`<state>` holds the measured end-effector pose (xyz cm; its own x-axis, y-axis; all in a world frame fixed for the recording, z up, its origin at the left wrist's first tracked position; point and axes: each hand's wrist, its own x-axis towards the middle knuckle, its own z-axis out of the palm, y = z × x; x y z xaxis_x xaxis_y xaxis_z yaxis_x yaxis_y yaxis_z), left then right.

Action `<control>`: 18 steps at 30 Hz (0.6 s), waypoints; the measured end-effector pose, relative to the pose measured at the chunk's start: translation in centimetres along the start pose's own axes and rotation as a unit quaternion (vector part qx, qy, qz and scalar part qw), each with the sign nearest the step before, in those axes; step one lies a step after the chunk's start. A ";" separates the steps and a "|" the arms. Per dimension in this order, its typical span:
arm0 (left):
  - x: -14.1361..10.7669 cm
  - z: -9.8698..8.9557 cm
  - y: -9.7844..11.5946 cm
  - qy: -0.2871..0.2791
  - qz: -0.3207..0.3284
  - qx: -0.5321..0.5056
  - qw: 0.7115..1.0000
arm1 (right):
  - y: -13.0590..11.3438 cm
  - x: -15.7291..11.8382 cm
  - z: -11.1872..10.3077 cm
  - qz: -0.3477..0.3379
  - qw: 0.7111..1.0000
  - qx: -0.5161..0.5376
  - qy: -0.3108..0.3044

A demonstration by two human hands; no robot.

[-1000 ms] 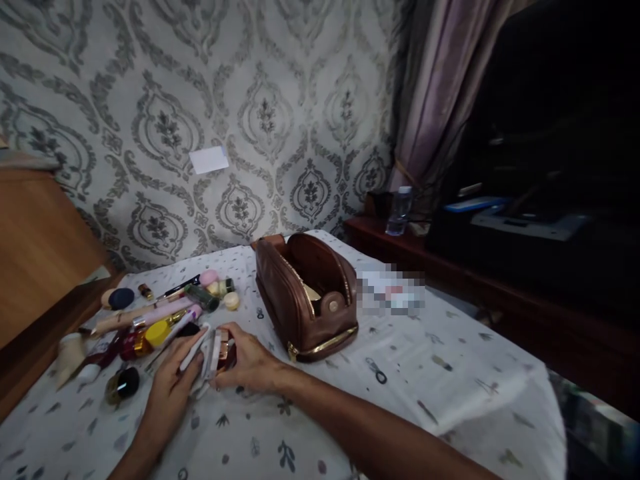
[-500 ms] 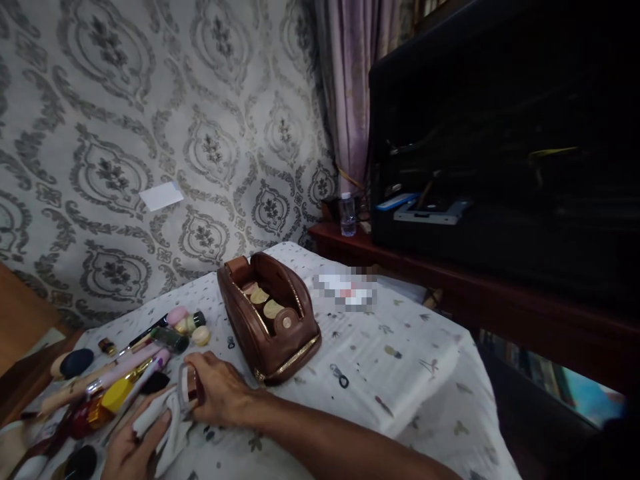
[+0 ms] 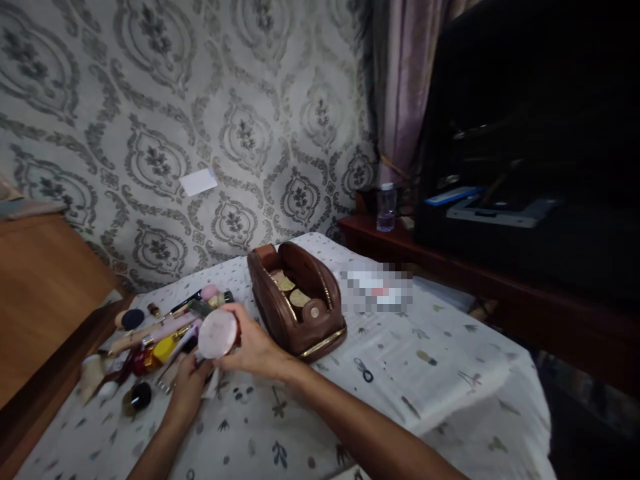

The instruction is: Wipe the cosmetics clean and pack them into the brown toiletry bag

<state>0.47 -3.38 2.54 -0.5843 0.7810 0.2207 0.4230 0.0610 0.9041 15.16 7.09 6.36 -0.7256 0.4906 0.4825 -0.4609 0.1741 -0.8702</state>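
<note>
My right hand (image 3: 253,343) is closed around a round cosmetic jar (image 3: 218,333), its pale pinkish face turned toward me. Just below it, my left hand (image 3: 187,387) grips a white cloth (image 3: 212,385), mostly hidden behind the fingers and the jar. Beyond my right hand, a brown leather makeup bag (image 3: 300,317) stands unzipped, with round gold-coloured items (image 3: 299,297) inside. To the left lie several cosmetics, among them a yellow-capped item (image 3: 164,349), a black-capped jar (image 3: 137,399), a pink tube (image 3: 175,325) and a dark round sponge (image 3: 133,319).
A white patterned sheet (image 3: 310,427) covers the surface. A blurred-out white item (image 3: 377,287) lies right of the bag. A plastic bottle (image 3: 386,208) stands on the dark red shelf (image 3: 357,227) beside a large black screen (image 3: 530,133). Wooden furniture (image 3: 45,287) borders the left.
My view has swung left. My right hand has raised and turned the jar so its round face shows. My left hand, with the cloth, has come under the jar.
</note>
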 end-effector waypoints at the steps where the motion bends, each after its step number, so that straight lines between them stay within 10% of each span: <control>1: -0.1 0.4 0.2 -0.002 0.008 0.003 1.000 | -0.5 -0.2 -0.2 -0.005 1.000 0.007 0.011; 10: -0.5 0.6 0.0 -0.019 0.012 0.034 0.999 | -10.1 1.4 -6.7 -0.116 0.969 -0.208 0.062; 18: 0.1 0.5 -1.2 -0.036 0.014 0.020 0.999 | -11.7 8.8 -15.2 -0.025 0.695 -0.714 -0.076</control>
<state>0.30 -3.08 1.29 -0.5207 0.8257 0.2169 0.4665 0.0624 0.8823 21.93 22.36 19.26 -0.8226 0.3757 0.4267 0.4111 0.9115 -0.0100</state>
